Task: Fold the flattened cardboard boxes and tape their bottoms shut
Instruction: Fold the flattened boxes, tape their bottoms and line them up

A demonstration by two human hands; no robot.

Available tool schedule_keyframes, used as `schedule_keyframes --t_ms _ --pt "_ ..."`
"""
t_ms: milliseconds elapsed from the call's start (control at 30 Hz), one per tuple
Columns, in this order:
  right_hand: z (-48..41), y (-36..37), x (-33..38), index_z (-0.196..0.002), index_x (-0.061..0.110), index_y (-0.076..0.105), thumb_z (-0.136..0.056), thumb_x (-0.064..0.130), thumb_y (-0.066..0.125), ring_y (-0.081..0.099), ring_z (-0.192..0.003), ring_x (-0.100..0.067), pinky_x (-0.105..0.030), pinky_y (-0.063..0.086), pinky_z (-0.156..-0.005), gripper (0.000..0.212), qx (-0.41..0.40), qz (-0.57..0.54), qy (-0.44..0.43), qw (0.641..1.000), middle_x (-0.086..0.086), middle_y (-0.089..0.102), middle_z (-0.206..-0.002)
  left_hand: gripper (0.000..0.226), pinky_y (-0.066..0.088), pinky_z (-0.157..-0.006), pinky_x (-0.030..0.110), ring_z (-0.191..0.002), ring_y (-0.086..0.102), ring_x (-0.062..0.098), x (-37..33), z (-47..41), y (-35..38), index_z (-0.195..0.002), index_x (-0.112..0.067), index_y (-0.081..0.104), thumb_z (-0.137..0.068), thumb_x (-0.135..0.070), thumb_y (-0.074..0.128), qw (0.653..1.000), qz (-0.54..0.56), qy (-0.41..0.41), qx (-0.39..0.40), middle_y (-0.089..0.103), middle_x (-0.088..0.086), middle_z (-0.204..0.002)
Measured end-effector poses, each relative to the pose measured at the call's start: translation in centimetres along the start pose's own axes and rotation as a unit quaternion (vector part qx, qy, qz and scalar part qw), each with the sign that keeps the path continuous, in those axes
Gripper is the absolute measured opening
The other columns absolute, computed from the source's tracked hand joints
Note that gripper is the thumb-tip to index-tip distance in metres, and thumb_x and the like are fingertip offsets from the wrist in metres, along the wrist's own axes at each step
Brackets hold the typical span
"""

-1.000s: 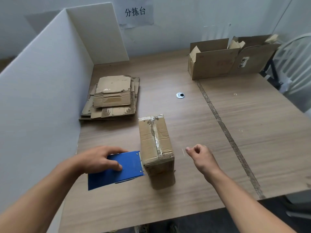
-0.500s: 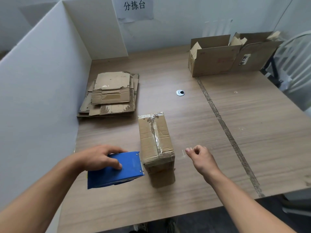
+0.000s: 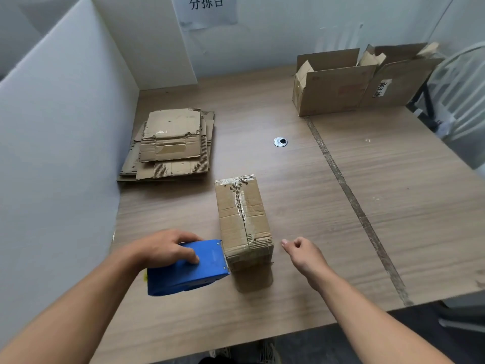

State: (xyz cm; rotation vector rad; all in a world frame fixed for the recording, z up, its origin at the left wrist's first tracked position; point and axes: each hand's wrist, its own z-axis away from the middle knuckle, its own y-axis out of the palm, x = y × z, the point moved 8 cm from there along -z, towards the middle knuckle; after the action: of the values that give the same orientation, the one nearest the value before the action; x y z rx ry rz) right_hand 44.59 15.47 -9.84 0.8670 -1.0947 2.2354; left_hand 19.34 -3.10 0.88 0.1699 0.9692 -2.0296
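Note:
A small folded cardboard box [image 3: 242, 219] lies on the wooden table [image 3: 393, 206], its top seam covered by clear tape. My left hand [image 3: 168, 249] grips a blue tape dispenser [image 3: 187, 269], whose front edge touches the box's near left corner. To the right of the box, a little apart from it, my right hand [image 3: 305, 254] hovers over the table with its fingers curled and nothing visible in it. A stack of flattened cardboard boxes [image 3: 170, 145] lies at the back left.
White partition boards [image 3: 60, 127] wall off the left side and back corner. Two open cardboard boxes [image 3: 338, 85] stand at the back right, beside a white chair [image 3: 462, 88]. A round metal grommet [image 3: 280, 142] sits mid-table. A tape strip [image 3: 351, 200] runs across the table.
My right hand has drawn slightly nearer the box's right side and its thumb has straightened. The left hand and dispenser stay against the box.

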Motion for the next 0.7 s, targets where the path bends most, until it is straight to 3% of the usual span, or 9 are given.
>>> schedule_keyframes --t_ms 133,200,267,400,500,600,700 --pt "-0.1 2.3 -0.5 -0.073 0.017 0.052 -0.095 0.043 0.061 0.046 -0.067 -0.016 -0.031 0.037 -0.063 0.035 0.054 -0.023 0.047 0.997 0.001 0.052 -0.071 0.03 0.047 -0.09 0.028 -0.099 0.061 0.001 0.1 -0.6 -0.4 -0.114 -0.05 0.066 -0.084 -0.048 0.064 0.999 -0.04 -0.005 -0.015 0.068 -0.022 -0.108" --pt "0.2 3.6 -0.8 -0.091 0.015 0.06 -0.096 0.046 0.057 0.054 -0.086 -0.02 -0.037 0.047 -0.079 0.032 0.111 -0.064 0.087 0.988 -0.003 0.057 -0.09 0.028 0.048 -0.093 0.03 -0.101 0.061 0.002 0.1 -0.7 -0.5 -0.116 -0.051 0.065 -0.088 -0.046 0.064 0.998 -0.059 -0.008 -0.021 0.067 -0.021 -0.11" --pt "1.0 4.3 -0.9 -0.107 0.015 0.063 -0.098 0.048 0.053 0.054 -0.111 -0.025 -0.044 0.044 -0.091 0.036 0.15 -0.107 0.123 0.975 -0.003 0.059 -0.113 0.027 0.048 -0.094 0.03 -0.101 0.061 0.003 0.0 -0.8 -0.5 -0.117 -0.05 0.065 -0.091 -0.045 0.064 0.997 -0.067 -0.012 -0.023 0.068 -0.021 -0.11" --pt "1.3 4.4 -1.3 -0.123 0.022 0.058 -0.098 0.055 0.05 0.053 -0.119 -0.026 -0.043 0.043 -0.091 0.042 0.172 -0.089 0.125 0.973 -0.003 0.057 -0.126 0.028 0.047 -0.094 0.03 -0.102 0.061 0.003 -0.1 -0.8 -0.5 -0.119 -0.05 0.064 -0.092 -0.045 0.063 0.996 -0.088 -0.011 -0.022 0.067 -0.019 -0.112" --pt "0.1 3.6 -0.6 -0.137 0.019 0.055 -0.099 0.041 0.055 0.056 -0.122 -0.023 -0.034 0.046 -0.097 0.044 0.104 0.017 0.005 0.994 -0.007 0.059 -0.134 0.03 0.046 -0.093 0.029 -0.103 0.06 0.004 -0.3 -0.9 -0.6 -0.122 -0.048 0.063 -0.092 -0.046 0.063 0.995 -0.095 -0.012 -0.021 0.067 -0.018 -0.115" --pt "0.9 2.8 2.0 -0.118 0.018 0.064 -0.097 0.016 0.058 0.061 -0.102 -0.014 -0.022 0.047 -0.089 0.021 0.024 0.029 -0.173 0.984 -0.001 0.064 -0.115 0.032 0.045 -0.093 0.029 -0.104 0.059 0.006 -0.5 -0.8 -0.6 -0.125 -0.047 0.061 -0.092 -0.047 0.063 0.994 -0.105 -0.017 -0.023 0.066 -0.017 -0.117" --pt "1.8 2.3 2.7 -0.099 0.017 0.066 -0.094 0.008 0.06 0.062 -0.09 -0.01 -0.017 0.048 -0.077 0.013 0.018 0.003 -0.235 0.972 0.004 0.066 -0.097 0.033 0.045 -0.092 0.028 -0.104 0.06 0.007 -0.3 -0.7 -0.4 -0.125 -0.047 0.061 -0.092 -0.047 0.062 0.994 -0.107 -0.017 -0.024 0.066 -0.017 -0.117"
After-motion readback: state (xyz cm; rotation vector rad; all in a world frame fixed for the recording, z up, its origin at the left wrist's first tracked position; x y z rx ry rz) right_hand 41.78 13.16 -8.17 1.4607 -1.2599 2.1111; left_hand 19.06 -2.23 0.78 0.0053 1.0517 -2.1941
